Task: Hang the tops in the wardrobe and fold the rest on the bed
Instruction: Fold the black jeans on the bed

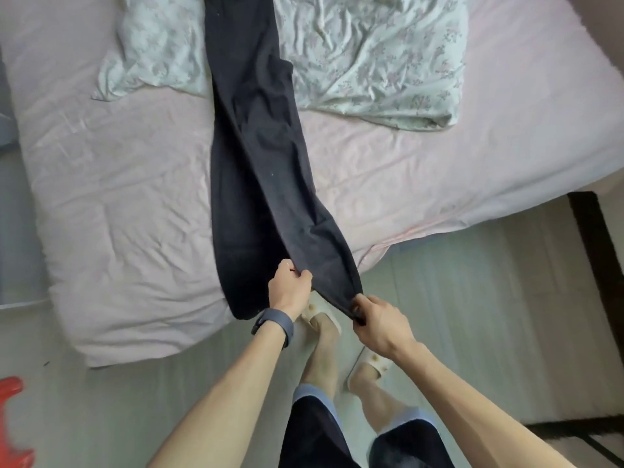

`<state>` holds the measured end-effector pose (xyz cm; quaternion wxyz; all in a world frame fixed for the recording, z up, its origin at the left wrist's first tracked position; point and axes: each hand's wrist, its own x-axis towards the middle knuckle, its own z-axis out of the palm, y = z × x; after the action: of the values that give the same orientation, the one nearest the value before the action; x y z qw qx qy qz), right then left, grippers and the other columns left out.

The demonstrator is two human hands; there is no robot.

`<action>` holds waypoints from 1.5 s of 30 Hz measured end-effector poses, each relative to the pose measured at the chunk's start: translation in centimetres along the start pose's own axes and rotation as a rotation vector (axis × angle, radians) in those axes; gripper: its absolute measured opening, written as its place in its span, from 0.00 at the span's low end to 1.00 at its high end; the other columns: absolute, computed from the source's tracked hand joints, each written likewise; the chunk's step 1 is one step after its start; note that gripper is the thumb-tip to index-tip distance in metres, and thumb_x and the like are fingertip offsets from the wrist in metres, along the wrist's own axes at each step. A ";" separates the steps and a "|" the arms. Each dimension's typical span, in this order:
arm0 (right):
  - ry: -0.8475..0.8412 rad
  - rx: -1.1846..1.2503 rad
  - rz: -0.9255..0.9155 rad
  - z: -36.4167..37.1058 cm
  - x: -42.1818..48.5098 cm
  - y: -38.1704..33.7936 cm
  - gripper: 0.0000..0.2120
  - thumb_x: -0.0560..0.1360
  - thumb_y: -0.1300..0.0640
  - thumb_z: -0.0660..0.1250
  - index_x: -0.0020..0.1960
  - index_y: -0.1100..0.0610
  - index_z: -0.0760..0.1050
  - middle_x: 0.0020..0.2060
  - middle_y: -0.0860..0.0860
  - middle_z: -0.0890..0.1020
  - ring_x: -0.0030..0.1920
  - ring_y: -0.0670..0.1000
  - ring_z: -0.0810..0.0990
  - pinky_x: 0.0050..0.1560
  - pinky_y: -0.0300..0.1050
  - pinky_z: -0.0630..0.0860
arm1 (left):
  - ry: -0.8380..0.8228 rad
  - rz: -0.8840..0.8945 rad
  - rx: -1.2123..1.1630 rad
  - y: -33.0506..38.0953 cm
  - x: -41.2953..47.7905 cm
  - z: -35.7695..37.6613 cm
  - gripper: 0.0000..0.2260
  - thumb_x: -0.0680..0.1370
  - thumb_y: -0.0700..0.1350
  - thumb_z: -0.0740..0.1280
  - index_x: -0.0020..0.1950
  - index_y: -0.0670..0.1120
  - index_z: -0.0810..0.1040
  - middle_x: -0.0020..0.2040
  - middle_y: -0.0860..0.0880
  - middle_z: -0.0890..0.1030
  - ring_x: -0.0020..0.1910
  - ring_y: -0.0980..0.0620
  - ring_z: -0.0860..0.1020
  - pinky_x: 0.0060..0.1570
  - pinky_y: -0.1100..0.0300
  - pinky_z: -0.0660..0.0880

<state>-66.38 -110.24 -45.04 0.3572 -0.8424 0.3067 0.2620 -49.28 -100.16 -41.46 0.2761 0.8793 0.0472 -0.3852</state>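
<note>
A pair of dark navy trousers [256, 157] lies stretched lengthwise over the pink bed [118, 184], its far end running out of view at the top. Its near end hangs just past the bed's corner. My left hand [290, 292], with a dark band on the wrist, pinches the near hem on its left side. My right hand [378, 325] grips the hem's right corner, lifted a little above the floor. The cloth is pulled taut between both hands.
A crumpled pale floral sheet [364, 62] covers the far part of the bed under the trousers. My feet in pale slippers [324, 319] stand on the light floor by the bed corner. A red plastic object [13, 420] sits at lower left, dark furniture [594, 251] at right.
</note>
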 end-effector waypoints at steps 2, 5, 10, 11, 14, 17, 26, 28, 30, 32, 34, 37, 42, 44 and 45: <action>-0.045 0.009 -0.077 2.4 -1.1 -2.0 0.09 0.74 0.53 0.62 0.52 0.49 0.66 0.50 0.48 0.76 0.48 0.61 0.79 0.39 0.48 0.70 | 0.054 0.015 -0.013 -2.4 -0.3 -1.5 0.03 0.79 0.45 0.63 0.49 0.47 0.73 0.44 0.49 0.81 0.39 0.53 0.77 0.31 0.62 0.68; -0.080 0.029 -0.130 6.5 -1.6 -6.0 0.10 0.75 0.53 0.61 0.53 0.49 0.63 0.50 0.50 0.74 0.46 0.62 0.78 0.38 0.48 0.67 | 0.115 0.040 -0.038 -6.1 0.3 -4.1 0.01 0.80 0.44 0.64 0.50 0.48 0.73 0.42 0.51 0.82 0.41 0.53 0.78 0.36 0.60 0.71; -0.166 -0.065 -0.124 14.2 0.3 -11.9 0.11 0.77 0.55 0.59 0.58 0.51 0.64 0.52 0.52 0.74 0.47 0.63 0.79 0.38 0.50 0.68 | 0.106 0.061 0.023 -12.4 4.6 -7.8 0.02 0.81 0.44 0.64 0.52 0.49 0.71 0.41 0.57 0.77 0.43 0.51 0.77 0.41 0.59 0.72; -0.202 -0.098 -0.129 15.9 0.9 -12.7 0.12 0.77 0.55 0.59 0.60 0.51 0.64 0.53 0.52 0.74 0.49 0.63 0.79 0.39 0.50 0.69 | 0.098 0.056 0.053 -13.6 5.8 -8.3 0.03 0.81 0.44 0.64 0.52 0.50 0.70 0.41 0.56 0.77 0.44 0.50 0.77 0.44 0.57 0.73; -0.379 -0.120 -0.096 18.9 2.8 -13.0 0.23 0.79 0.52 0.60 0.73 0.47 0.62 0.63 0.52 0.74 0.59 0.61 0.78 0.51 0.53 0.77 | 0.055 0.046 0.127 -16.2 9.0 -9.1 0.04 0.81 0.45 0.64 0.56 0.50 0.73 0.46 0.54 0.78 0.49 0.47 0.80 0.48 0.56 0.75; -0.275 0.068 0.063 18.6 4.8 -11.9 0.30 0.79 0.47 0.65 0.79 0.49 0.59 0.72 0.54 0.68 0.65 0.59 0.76 0.63 0.53 0.75 | 0.094 0.051 0.172 -17.2 10.6 -9.4 0.05 0.79 0.42 0.63 0.53 0.50 0.74 0.51 0.52 0.81 0.51 0.47 0.80 0.49 0.52 0.78; 0.595 0.506 0.326 7.2 13.4 -14.3 0.25 0.78 0.45 0.65 0.70 0.56 0.68 0.65 0.53 0.73 0.51 0.45 0.73 0.53 0.44 0.67 | 0.212 0.163 0.187 -12.3 12.8 -11.3 0.10 0.78 0.58 0.62 0.49 0.56 0.79 0.54 0.55 0.74 0.48 0.50 0.76 0.49 0.53 0.76; 0.520 0.544 0.384 5.5 14.5 -14.6 0.23 0.78 0.44 0.65 0.68 0.57 0.70 0.62 0.54 0.78 0.55 0.52 0.77 0.55 0.46 0.71 | 0.182 0.167 0.206 -11.2 13.4 -11.8 0.10 0.79 0.59 0.63 0.47 0.55 0.78 0.54 0.55 0.72 0.47 0.49 0.77 0.48 0.53 0.76; 0.469 0.574 0.422 4.4 14.9 -14.7 0.20 0.78 0.45 0.65 0.64 0.56 0.72 0.57 0.52 0.81 0.56 0.55 0.79 0.56 0.48 0.74 | 0.165 0.166 0.188 -10.5 13.8 -12.1 0.08 0.80 0.56 0.64 0.45 0.54 0.76 0.53 0.54 0.70 0.45 0.48 0.76 0.43 0.56 0.73; 0.475 0.571 0.420 4.2 14.8 -15.1 0.16 0.78 0.45 0.66 0.59 0.54 0.73 0.52 0.49 0.81 0.53 0.55 0.79 0.54 0.48 0.74 | 0.213 0.166 0.140 -10.7 13.8 -12.2 0.07 0.81 0.52 0.64 0.45 0.52 0.73 0.51 0.53 0.71 0.43 0.48 0.74 0.41 0.57 0.68; 0.506 0.519 0.367 4.7 14.4 -15.5 0.12 0.78 0.44 0.66 0.53 0.52 0.71 0.44 0.45 0.79 0.48 0.53 0.78 0.47 0.47 0.71 | 0.291 0.163 0.102 -11.5 13.6 -12.3 0.07 0.82 0.50 0.63 0.45 0.50 0.71 0.49 0.53 0.72 0.42 0.48 0.72 0.40 0.57 0.66; 0.460 0.417 0.337 5.5 14.4 -15.7 0.14 0.79 0.43 0.65 0.52 0.54 0.71 0.41 0.46 0.78 0.46 0.54 0.77 0.45 0.48 0.69 | 0.282 0.086 0.097 -12.2 13.9 -12.3 0.07 0.83 0.49 0.62 0.47 0.49 0.70 0.41 0.53 0.73 0.42 0.46 0.74 0.38 0.55 0.67; 0.439 0.455 0.372 5.2 15.0 -16.0 0.18 0.77 0.39 0.65 0.54 0.53 0.68 0.51 0.50 0.75 0.48 0.53 0.75 0.48 0.48 0.69 | 0.249 0.120 0.130 -11.6 14.7 -12.2 0.07 0.82 0.51 0.62 0.49 0.50 0.67 0.38 0.55 0.73 0.38 0.48 0.74 0.29 0.57 0.64; 0.438 0.502 0.349 6.0 14.3 -15.8 0.20 0.76 0.39 0.67 0.56 0.52 0.68 0.54 0.49 0.74 0.51 0.53 0.76 0.51 0.49 0.72 | 0.247 0.150 0.115 -12.3 14.0 -12.1 0.10 0.81 0.55 0.63 0.51 0.51 0.66 0.40 0.56 0.75 0.38 0.49 0.74 0.28 0.59 0.63; 0.422 0.541 0.345 6.5 13.8 -15.6 0.22 0.75 0.39 0.69 0.58 0.52 0.69 0.54 0.49 0.75 0.53 0.53 0.77 0.53 0.50 0.75 | 0.226 0.154 0.098 -13.0 13.5 -11.8 0.12 0.79 0.58 0.64 0.52 0.51 0.66 0.41 0.56 0.76 0.39 0.50 0.75 0.29 0.59 0.65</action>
<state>-47.53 -101.15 -51.25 0.4460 -0.6892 0.5689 0.0487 -35.98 -84.81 -50.24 0.2546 0.9305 -0.0083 -0.2632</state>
